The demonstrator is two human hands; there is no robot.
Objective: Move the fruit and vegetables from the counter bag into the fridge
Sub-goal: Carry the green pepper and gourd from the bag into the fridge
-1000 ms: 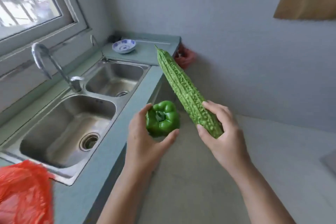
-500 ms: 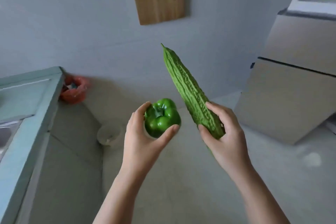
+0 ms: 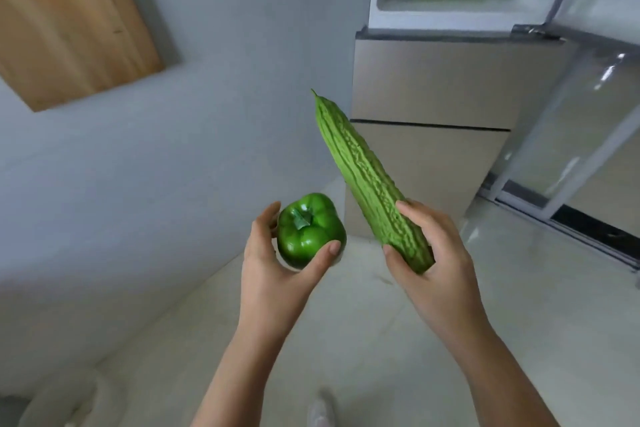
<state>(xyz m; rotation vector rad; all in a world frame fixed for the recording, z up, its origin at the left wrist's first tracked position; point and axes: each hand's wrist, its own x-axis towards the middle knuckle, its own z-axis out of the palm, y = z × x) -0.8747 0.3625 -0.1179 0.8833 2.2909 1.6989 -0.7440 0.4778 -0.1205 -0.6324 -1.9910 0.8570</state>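
Nearest, at 6 o'clock, both forearms rise into frame. Left hand [image 3: 273,274] cups a green bell pepper [image 3: 310,230], thumb and fingers curled around it, stem up. Right hand [image 3: 438,265] wraps the thick end of a bitter gourd [image 3: 367,180], tip pointing to 11 o'clock. Beyond, at 1 o'clock, fridge [image 3: 433,90], upper compartment open.

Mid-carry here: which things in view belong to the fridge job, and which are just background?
Part of the job:
- green bell pepper, held in the left hand
- bitter gourd, gripped near its lower end by the right hand
- fridge, upper compartment open

Just background:
- wooden board on the wall
- glass sliding door at right
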